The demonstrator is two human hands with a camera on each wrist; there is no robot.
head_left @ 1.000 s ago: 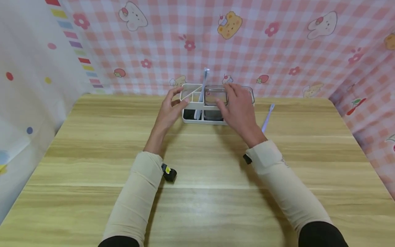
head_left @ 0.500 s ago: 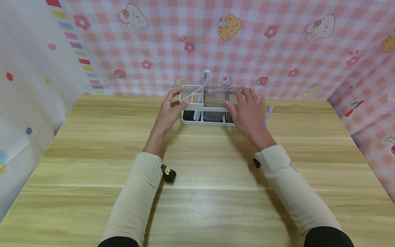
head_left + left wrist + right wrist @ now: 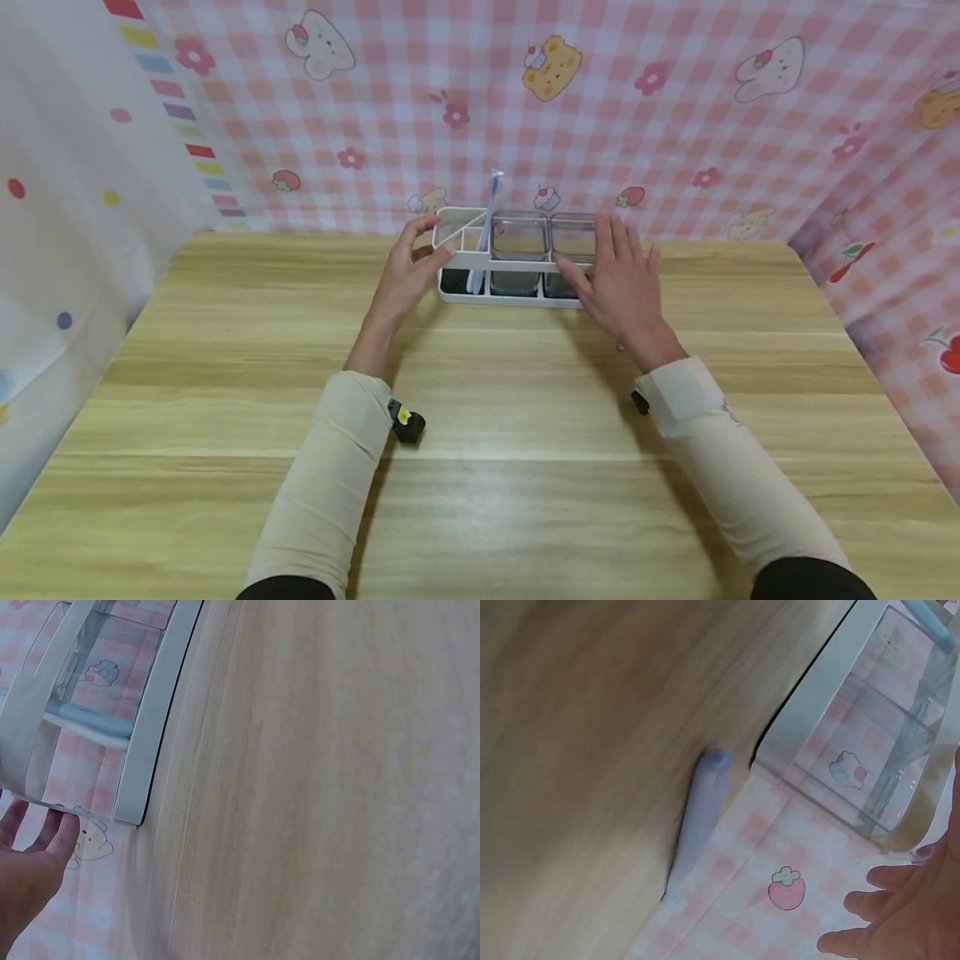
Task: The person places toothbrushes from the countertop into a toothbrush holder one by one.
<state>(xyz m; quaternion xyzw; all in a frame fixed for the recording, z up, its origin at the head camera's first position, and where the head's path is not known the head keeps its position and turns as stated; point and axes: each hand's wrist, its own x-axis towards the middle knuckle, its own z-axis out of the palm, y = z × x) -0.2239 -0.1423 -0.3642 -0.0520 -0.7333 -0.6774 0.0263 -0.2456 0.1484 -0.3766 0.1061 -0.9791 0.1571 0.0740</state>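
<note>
White plastic organizer sits near far edge of the desk, about mid-width, w/ two clear inserts in its right compartments and a toothbrush upright in a left slot. Left hand is at organizer's left end, fingers loosely curved, thumb near the rim; looks like light contact, not a full grip. Right hand is at right end, fingers nearly straight and spread against the side/last insert, holding nothing. Second toothbrush lies flat on desk just beside right end, seen in right wrist view.

Handling guess: thin rigid plastic, light, likely slides easily on smooth wood. Clear inserts prob loose, could rattle or tip out if tilted. Best hold: both short ends, keep level.
</note>
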